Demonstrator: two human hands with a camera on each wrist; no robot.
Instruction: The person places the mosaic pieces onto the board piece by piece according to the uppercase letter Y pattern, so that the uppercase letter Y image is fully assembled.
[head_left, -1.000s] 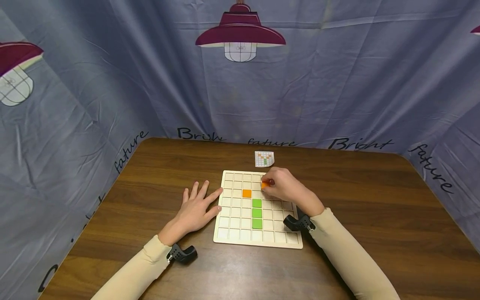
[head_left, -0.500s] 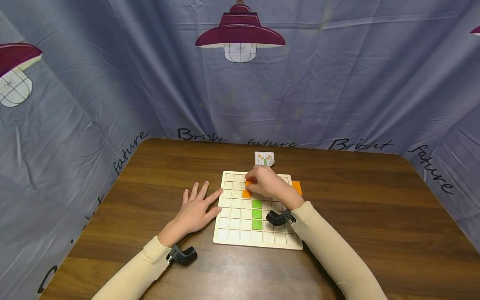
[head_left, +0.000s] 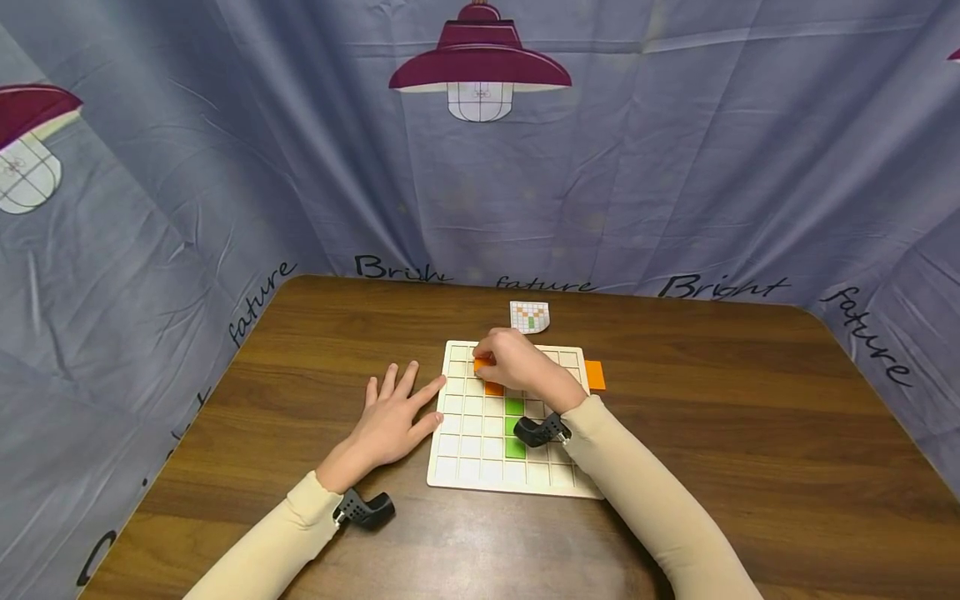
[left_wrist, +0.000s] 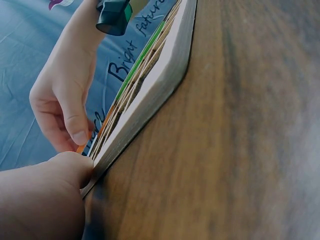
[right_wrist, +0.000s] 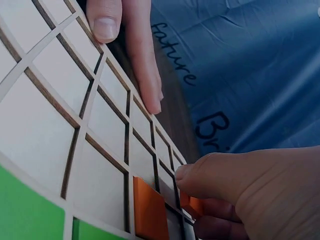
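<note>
Orange tile point(right_wrist: 190, 204) pinched by right hand point(head_left: 513, 360), between thumb point(right_wrist: 210, 175) and fingers point(right_wrist: 217, 227); left hand point(head_left: 386, 425) spread, touching board point(head_left: 470, 425).

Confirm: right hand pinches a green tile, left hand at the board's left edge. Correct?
Wrong colour: the right hand pinches an orange tile, not a green one, as the right wrist view shows. The left hand is indeed at the left edge of the board.
</note>
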